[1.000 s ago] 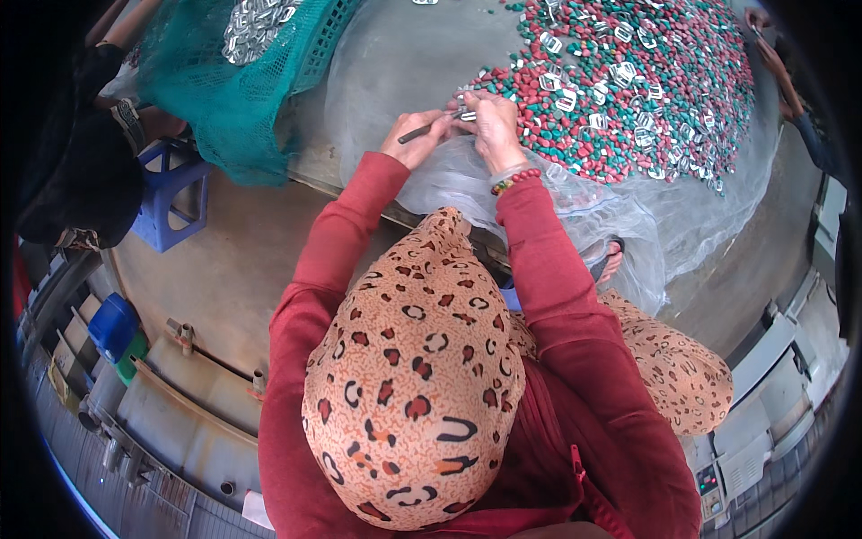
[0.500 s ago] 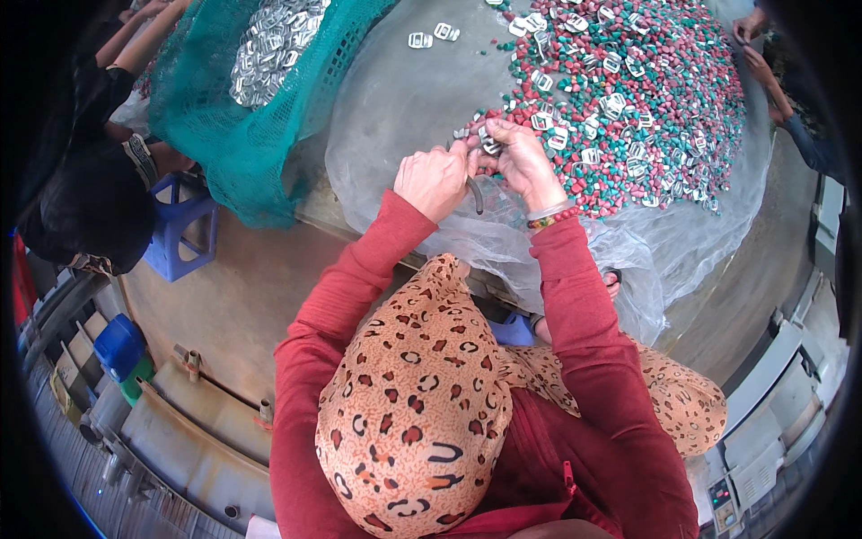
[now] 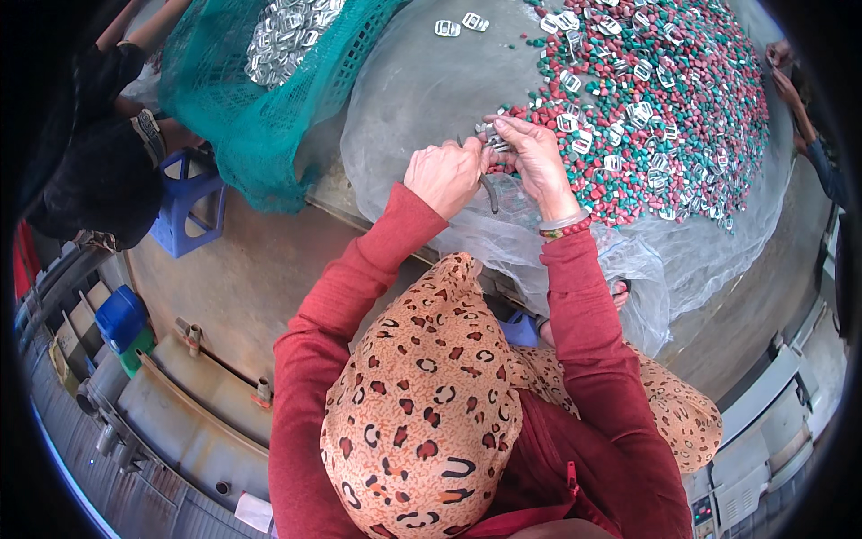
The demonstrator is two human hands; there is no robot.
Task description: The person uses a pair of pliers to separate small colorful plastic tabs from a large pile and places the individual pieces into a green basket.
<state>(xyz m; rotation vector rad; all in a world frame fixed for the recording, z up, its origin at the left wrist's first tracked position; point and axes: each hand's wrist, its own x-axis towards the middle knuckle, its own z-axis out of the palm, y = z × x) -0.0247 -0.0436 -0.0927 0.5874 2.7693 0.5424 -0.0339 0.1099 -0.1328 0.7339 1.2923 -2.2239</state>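
Metal buckle [image 3: 495,137]: sits pinched between thumb and fingers of right hand [image 3: 539,160], at left edge of pile of red and green pebbles [image 3: 673,126]. Shows only in part, behind fingertips. In left hand [image 3: 442,180], note dark thin rod [image 3: 492,196], gripped with fingers curled together; protrudes below fist, slightly bent. Cannot tell contact between rod and buckle. On right wrist, note pale bangle [image 3: 563,222] beside beaded bracelet [image 3: 569,230]. Under pile, see translucent plastic sheet [image 3: 386,112]; among pebbles, see more silvery buckles scattered. Left of pile, note two loose buckles [image 3: 447,29] lying near each other on sheet. Farther left, see teal mesh [image 3: 238,153] bearing heap of buckles [image 3: 289,43]. Nearby, note blue stool [image 3: 168,225] on floor. At far right, see co-worker's hands [image 3: 783,74] near pile.
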